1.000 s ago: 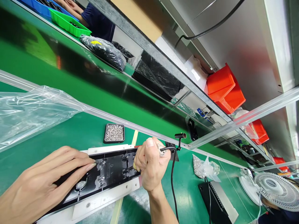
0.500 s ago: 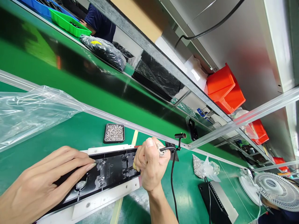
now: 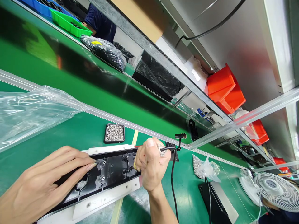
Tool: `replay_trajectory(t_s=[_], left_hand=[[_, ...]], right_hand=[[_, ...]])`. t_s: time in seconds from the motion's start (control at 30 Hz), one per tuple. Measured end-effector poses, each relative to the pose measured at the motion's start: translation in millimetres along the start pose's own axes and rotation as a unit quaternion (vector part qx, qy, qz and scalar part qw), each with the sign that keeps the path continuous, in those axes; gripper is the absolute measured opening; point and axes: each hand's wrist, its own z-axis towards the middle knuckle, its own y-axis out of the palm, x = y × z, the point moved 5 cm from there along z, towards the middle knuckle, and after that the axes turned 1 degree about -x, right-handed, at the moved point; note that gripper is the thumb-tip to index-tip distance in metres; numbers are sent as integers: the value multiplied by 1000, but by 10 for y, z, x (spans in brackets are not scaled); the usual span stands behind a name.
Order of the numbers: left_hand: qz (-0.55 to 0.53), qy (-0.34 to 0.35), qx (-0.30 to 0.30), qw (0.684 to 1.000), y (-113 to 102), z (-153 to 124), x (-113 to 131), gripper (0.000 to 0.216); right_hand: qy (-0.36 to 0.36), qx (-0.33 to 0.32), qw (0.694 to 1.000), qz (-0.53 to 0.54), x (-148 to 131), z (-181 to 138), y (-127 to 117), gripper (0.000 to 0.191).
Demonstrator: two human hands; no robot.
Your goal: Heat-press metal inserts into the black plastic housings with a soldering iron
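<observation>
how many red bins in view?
3, all at right: large red bin on the upper shelf, second red bin lower down, third red bin near the fan; more may be hidden.

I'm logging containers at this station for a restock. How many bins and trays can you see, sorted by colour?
Red bins: 3 in view, one lower on the rack and one partly hidden
Green tray: 1
Blue tray: 1
Black tray of small metal parts: 1
Total: 6

Black panel, green table, orange bins
</observation>
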Motion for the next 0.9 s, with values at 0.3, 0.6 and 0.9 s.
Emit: replay_trajectory(t_s=[0.3,0.6,0.9], left_hand=[[12,20,-1,1000,6,14,-3,28],[26,49,0,998,16,-32,-79,27],[9,12,-3,1000,7,-11,-8,30]], right_hand=[[7,6,1000,16,9,18,-3,67],[-1,0,1000,-8,-12,5,13,66],[0,-1,1000,4,5,18,6,66]])
